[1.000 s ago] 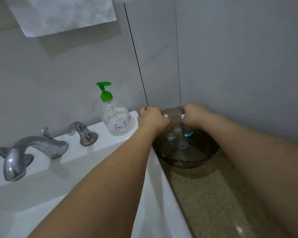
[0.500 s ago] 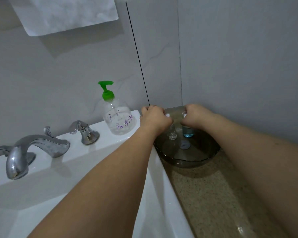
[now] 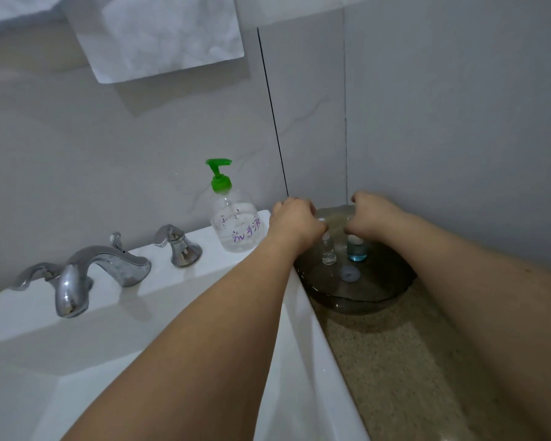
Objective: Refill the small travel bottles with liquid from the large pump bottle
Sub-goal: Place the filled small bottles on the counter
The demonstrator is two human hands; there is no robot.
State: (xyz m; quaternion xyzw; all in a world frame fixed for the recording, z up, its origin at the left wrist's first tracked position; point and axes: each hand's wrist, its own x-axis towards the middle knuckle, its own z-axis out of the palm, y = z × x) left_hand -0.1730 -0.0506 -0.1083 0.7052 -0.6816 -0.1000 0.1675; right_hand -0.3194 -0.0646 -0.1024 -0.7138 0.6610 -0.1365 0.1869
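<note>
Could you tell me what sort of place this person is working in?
Most likely a bathroom: a white sink with a chrome faucet, a green-topped pump bottle on its ledge, a towel hanging on the wall, and a speckled stone counter beside it.

This is a bathroom: a white washbasin (image 3: pixel 172 313) with a chrome faucet (image 3: pixel 77 281), a pump bottle (image 3: pixel 236 224) of soap, a hanging towel (image 3: pixel 159 36) and grey wall tiles.

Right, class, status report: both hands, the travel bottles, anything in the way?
Left hand grips clear bottle top. Right hand over blue bottle, grip unclear. Both upright in dark tray. Pump bottle untouched; path unobstructed.
</note>
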